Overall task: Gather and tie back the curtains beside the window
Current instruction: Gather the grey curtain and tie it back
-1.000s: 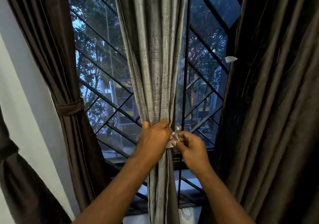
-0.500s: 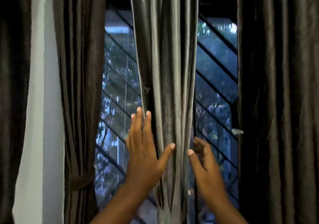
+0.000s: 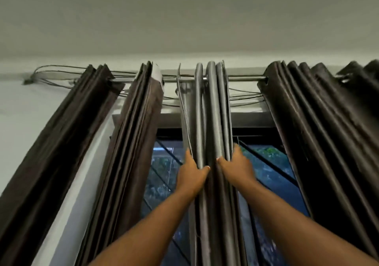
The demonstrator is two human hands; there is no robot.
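1. Head view, vs. 0.5 s ago: raised both hands higher on the grey curtain (image 3: 211, 111) and closed them in on it from either side, no longer spread flat w/ straight fingers. Tipped the view far upward too, so curtain rod (image 3: 244, 78) & ceiling (image 3: 184, 15) now in shot.
2. Gripping the L folds of the bunch w/ L hand (image 3: 191, 173): thumb across the front, fingers up the L edge & partly behind the cloth.
3. Gripping the R folds w/ R hand (image 3: 238, 163): thumb on the front, close to the L thumb but not touching, fingers up along the R edge.
4. Hanging at centre of the window (image 3: 264, 167): grey curtain, gathered into a narrow bunch of upright pleats, top threaded on the rod. Reached from the bottom of frame by both forearms.
5. Flanking it, apart from it: one brown curtain (image 3: 139, 132) just to the L, another brown bunch (image 3: 67, 132) further L across the wall (image 3: 20, 105), wider brown pleats (image 3: 317, 122) to the R. Tops up at rod level.
6. Showing in the gaps btwn curtains: dark window frame, diagonal bars, blurred greenery behind the glass.
7. Looped along the wall behind the rod: thin cables (image 3: 61, 68).
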